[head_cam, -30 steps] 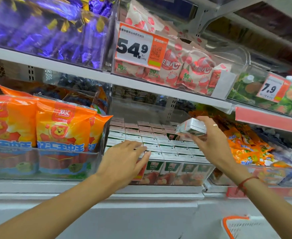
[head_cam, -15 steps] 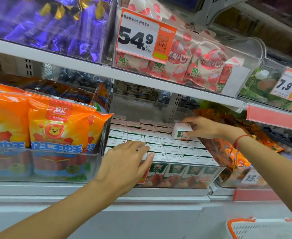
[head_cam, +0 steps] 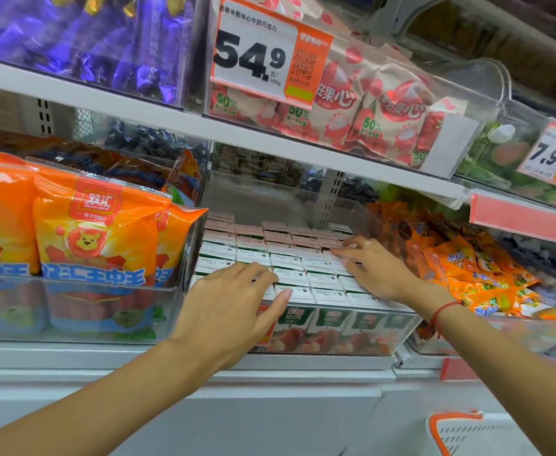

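Cartons (head_cam: 289, 274) are packed in rows in a bin (head_cam: 409, 324) on the shelf (head_cam: 302, 362). Bags (head_cam: 95, 232) are stood to its left, packets (head_cam: 467, 268) heaped to its right. The left hand (head_cam: 227, 311) is laid on the front cartons, the right hand (head_cam: 375, 268) farther back and right.

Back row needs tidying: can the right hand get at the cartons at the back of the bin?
Probably yes: the right hand lies flat on cartons just before the back row, and nothing blocks the gap under the shelf.

White metal shelves (head_cam: 105, 103) with clear plastic bins (head_cam: 487, 93), orange price tags (head_cam: 316, 44), bright light.
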Motion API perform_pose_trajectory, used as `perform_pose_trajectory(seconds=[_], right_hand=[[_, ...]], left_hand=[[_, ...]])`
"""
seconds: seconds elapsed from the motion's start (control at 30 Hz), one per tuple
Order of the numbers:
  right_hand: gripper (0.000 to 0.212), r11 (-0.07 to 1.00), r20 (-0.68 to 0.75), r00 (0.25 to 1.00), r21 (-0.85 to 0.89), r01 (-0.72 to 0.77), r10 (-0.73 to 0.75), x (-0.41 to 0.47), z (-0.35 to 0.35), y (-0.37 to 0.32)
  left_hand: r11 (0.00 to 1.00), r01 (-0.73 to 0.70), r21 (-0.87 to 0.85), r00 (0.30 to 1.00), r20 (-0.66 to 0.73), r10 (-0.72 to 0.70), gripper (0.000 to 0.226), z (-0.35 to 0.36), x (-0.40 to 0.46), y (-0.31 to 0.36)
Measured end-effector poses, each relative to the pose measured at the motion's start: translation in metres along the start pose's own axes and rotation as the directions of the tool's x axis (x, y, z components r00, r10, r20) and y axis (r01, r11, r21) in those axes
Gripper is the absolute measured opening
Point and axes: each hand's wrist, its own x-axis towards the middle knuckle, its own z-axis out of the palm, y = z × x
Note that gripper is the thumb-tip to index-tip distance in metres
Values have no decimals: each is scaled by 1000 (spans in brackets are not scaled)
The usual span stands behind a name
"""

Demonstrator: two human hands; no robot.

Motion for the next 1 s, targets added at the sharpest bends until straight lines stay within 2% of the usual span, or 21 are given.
perform_pose_trajectory(seconds=[0.13,0.27,0.43,0.57,0.67,0.73,0.9,1.0], right_hand=[[33,997,-30,1000,73,6,-4,11,-8,-6],[30,994,-39,995,61,-89,92,30,-9,-6],[35,967,90,981,176,-183,169,56,-7,-5],[41,965,283,937,99,-241,205,70,-26,-8],[41,985,357,918,-46,-166,171,78,-40,-11],[41,987,393,906,-102,-127,157,82,-45,-14],[43,986,448,879,-106,-130,164,94,-46,-19],[46,980,437,885,-180,-89,160,96,-46,-18]], left_hand=[[1000,18,3,1000,12,-18,58,-2,-2,1],[999,26,32,999,46,-28,63,-1,-2,0],[998,16,57,999,49,-19,61,-1,-3,-2],[998,21,52,998,65,-24,66,-2,-2,-1],[998,22,55,998,66,-26,64,-2,-2,-1],[999,23,48,998,65,-26,63,-3,-2,-1],[999,18,48,997,70,-22,65,-4,-3,0],[998,22,58,997,71,-26,65,-5,-2,0]])
